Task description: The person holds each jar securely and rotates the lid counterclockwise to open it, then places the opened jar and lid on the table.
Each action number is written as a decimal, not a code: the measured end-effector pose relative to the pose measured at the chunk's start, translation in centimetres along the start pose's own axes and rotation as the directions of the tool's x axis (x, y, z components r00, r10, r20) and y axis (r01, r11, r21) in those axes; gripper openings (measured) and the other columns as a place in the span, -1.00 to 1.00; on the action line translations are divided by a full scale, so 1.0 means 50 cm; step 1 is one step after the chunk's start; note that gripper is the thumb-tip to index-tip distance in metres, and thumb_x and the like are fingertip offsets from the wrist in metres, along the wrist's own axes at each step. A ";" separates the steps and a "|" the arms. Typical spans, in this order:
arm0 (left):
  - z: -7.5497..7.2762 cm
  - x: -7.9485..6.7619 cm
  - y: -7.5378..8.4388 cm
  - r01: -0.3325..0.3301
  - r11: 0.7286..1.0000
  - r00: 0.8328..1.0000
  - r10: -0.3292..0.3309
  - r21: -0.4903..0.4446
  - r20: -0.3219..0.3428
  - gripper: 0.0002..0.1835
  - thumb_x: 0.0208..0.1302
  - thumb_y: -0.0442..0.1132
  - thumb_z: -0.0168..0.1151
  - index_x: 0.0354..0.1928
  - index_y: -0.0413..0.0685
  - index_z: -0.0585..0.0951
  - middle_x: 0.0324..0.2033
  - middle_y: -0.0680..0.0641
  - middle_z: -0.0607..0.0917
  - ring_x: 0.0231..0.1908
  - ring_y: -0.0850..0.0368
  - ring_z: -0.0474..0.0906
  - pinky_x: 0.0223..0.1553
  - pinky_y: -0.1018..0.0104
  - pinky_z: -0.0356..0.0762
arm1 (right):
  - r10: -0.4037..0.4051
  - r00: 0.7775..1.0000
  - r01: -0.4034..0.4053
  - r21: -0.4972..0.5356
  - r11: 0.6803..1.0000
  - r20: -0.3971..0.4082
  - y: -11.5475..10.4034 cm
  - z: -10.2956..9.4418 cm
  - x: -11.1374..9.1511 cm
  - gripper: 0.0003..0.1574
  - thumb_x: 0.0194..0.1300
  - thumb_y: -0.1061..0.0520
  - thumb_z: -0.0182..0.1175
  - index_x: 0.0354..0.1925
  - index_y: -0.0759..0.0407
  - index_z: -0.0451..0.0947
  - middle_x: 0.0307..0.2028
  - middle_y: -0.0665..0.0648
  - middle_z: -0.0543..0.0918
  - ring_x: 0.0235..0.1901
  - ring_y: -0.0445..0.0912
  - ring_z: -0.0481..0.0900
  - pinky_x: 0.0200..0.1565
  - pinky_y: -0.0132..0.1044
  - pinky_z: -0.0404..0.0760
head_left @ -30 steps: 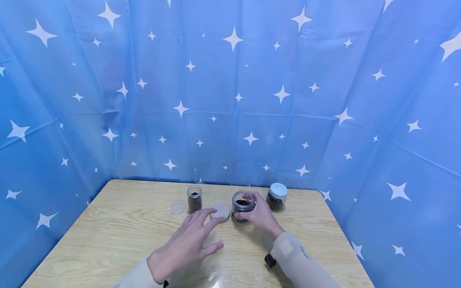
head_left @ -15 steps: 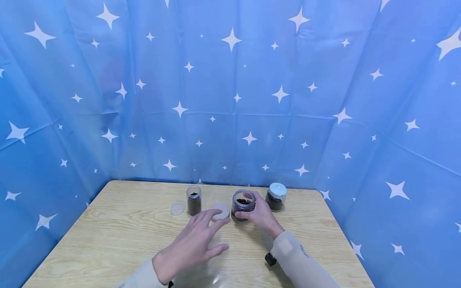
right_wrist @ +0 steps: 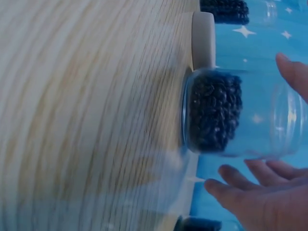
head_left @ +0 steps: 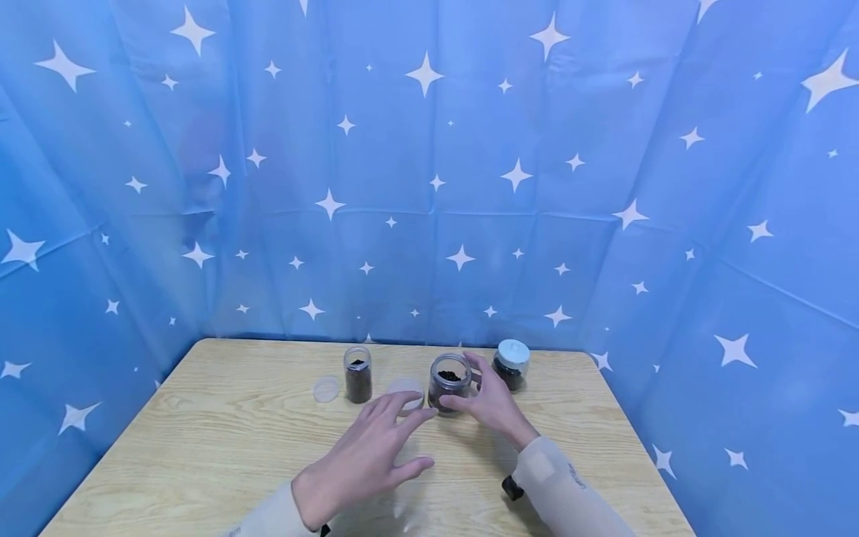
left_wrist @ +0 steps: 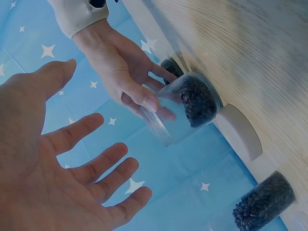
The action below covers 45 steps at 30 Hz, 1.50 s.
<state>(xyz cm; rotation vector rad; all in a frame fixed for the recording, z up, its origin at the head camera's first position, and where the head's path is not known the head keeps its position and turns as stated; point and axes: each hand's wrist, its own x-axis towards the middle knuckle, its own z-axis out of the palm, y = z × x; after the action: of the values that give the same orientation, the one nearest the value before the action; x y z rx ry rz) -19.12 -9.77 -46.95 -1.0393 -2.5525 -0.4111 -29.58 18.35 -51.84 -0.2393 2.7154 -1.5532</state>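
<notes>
Loosens right hand [head_left: 495, 406] around the jar [head_left: 439, 386], leaving it standing near the table's [head_left: 221, 418] far edge, with left hand [head_left: 369, 464] outspread by the lid [head_left: 404, 385].

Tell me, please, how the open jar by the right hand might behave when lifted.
The open jar looks rigid, perhaps fragile if its clear walls are glass. Standing upright with dark pieces low inside, it probably resists tipping; being lidless, it might spill them if tilted.

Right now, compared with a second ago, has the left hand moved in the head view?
Yes. Judged against the narrow jar, the left hand has shifted rightward, toward the wider open jar.
</notes>
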 end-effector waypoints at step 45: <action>0.055 0.063 0.050 -0.060 0.998 0.994 0.062 -0.025 0.088 -0.31 0.62 0.24 0.48 0.63 0.18 0.62 0.62 -0.14 0.60 0.62 -0.07 0.55 0.63 -0.20 0.59 | -0.107 0.913 0.083 -0.078 0.994 -0.393 0.059 -0.162 0.000 -0.12 0.54 0.02 0.61 0.65 0.12 0.52 0.56 0.35 0.56 0.57 0.30 0.55 0.47 0.24 0.69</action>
<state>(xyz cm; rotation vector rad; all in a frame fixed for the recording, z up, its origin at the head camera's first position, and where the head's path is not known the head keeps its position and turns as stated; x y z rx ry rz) -20.01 -5.03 -47.75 -1.1659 -2.5915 -0.3864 -30.62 26.76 -50.27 -0.0590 3.1011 -1.7127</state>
